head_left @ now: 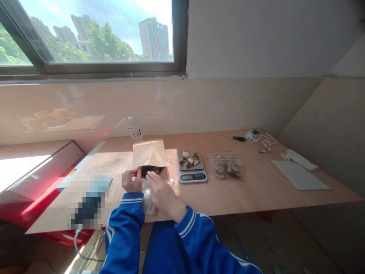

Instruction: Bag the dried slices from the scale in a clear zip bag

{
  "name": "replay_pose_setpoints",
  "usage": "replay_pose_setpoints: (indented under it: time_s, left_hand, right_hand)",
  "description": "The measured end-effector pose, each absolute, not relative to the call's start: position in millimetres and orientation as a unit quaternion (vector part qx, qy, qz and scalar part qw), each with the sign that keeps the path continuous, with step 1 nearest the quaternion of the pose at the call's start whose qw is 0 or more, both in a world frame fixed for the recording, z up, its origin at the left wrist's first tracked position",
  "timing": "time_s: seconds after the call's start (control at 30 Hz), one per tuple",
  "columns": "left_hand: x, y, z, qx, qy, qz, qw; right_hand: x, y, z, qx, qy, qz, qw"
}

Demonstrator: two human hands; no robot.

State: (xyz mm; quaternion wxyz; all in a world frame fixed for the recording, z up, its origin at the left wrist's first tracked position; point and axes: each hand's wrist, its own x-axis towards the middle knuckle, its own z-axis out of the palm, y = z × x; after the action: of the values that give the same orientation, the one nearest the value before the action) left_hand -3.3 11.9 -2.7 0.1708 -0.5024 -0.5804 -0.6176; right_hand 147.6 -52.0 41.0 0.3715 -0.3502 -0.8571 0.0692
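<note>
A brown paper pouch (149, 153) lies on the wooden table (256, 186) with its dark mouth toward me, dried pieces showing inside. My left hand (130, 180) pinches the left edge of that mouth. My right hand (159, 191) reaches to the mouth, its fingers curled at the opening; what they hold is hidden. Clear plastic bags (148, 198) lie under my hands. Right of the pouch a small digital scale (191, 166) carries several dried slices. Further right lies a clear zip bag of dried pieces (226, 167).
A small clear bottle (134, 130) stands behind the pouch. At the back right lie a green screwdriver (236, 137), a round white device (253, 134) with a cable, a white sheet (299, 174) and a crumpled cloth (298, 159). A blurred-out object (88, 201) sits at left.
</note>
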Motion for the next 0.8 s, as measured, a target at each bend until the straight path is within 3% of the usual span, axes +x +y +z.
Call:
replay_pose_setpoints:
  time_s: [0.17,0.23,0.8]
  left_hand:
    - [-5,11,-3,-0.485,-0.59,-0.61,0.212]
    - [-5,11,-2,-0.477,-0.593,-0.612,0.216]
    - [0,7,0,-0.516,-0.572,-0.606,0.202]
  right_hand:
    - [108,-23,57,-0.403,-0.892,0.015,0.207]
    - [105,-19,59,-0.407,-0.895,-0.003,0.179]
    - [119,-16,19,-0.465,-0.856,0.009,0.226]
